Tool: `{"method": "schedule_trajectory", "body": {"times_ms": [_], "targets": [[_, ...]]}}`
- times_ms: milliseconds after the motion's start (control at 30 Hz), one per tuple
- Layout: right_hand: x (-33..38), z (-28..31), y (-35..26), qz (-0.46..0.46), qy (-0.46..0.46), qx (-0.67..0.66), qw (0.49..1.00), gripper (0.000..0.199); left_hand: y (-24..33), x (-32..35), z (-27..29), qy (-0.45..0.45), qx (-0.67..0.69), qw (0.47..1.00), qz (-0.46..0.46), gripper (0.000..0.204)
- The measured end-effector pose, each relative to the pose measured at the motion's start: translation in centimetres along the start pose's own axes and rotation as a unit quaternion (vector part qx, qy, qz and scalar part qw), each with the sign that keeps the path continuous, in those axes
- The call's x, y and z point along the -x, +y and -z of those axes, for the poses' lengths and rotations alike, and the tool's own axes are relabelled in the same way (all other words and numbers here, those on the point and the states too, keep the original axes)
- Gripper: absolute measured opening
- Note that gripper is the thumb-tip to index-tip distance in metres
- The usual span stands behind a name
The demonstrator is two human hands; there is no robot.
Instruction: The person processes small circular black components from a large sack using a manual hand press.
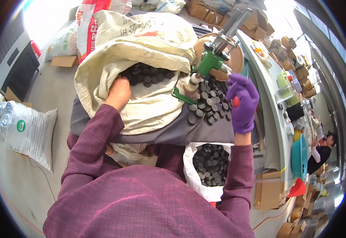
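Observation:
Bare, my left hand reaches into the mouth of a cream woven sack, at the edge of a heap of small black round caps. Its fingers are hidden among them. In a purple glove, my right hand is closed around the lever of a green hand press, and the lever's red knob shows beside the palm. Below the press's ram stands a green bracket. More loose dark caps lie on the table to the right of the sack.
A white bag of similar caps stands below the table's front edge. Filled sacks lie on the floor at left. A long bench with a teal basket runs along the right. Another person sits beyond it.

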State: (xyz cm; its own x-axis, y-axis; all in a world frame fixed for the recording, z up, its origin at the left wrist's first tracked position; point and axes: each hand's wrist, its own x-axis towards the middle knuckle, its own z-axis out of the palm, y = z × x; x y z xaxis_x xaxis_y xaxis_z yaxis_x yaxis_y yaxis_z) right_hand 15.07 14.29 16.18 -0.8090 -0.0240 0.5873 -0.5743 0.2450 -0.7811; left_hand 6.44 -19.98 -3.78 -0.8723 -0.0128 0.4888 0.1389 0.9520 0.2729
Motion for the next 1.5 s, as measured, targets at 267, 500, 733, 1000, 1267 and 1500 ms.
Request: {"method": "schedule_trajectory", "body": {"times_ms": [267,500,733,1000,1267,1500], "targets": [[-7.0,2.4,-1.7,-0.034,-0.013,-0.047,0.998,0.04,4.9,-0.8,2.9,-0.02,0.132,0.991,-0.021,0.041],[-7.7,2.8,-1.6,-0.045,-0.015,-0.058,0.997,0.041,14.6,-4.2,-1.0,-0.109,0.339,0.933,-0.06,0.038],[-7.5,2.7,-1.6,-0.05,-0.021,-0.046,0.997,0.04,17.9,-5.2,-5.3,-0.112,0.35,0.93,-0.002,0.042],[-5.5,1.8,-1.6,-0.016,-0.007,-0.009,1.0,0.039,20.1,-6.0,-6.6,-0.054,0.316,0.947,-0.018,0.039],[3.5,0.0,5.0,0.181,-0.031,0.317,0.931,0.031,19.6,-5.8,-5.9,0.004,0.343,0.939,-0.03,0.043],[4.3,-1.0,6.0,0.06,-0.007,0.07,0.996,0.03,10.4,-4.1,-1.9,0.006,0.317,0.947,-0.042,0.024]]}}
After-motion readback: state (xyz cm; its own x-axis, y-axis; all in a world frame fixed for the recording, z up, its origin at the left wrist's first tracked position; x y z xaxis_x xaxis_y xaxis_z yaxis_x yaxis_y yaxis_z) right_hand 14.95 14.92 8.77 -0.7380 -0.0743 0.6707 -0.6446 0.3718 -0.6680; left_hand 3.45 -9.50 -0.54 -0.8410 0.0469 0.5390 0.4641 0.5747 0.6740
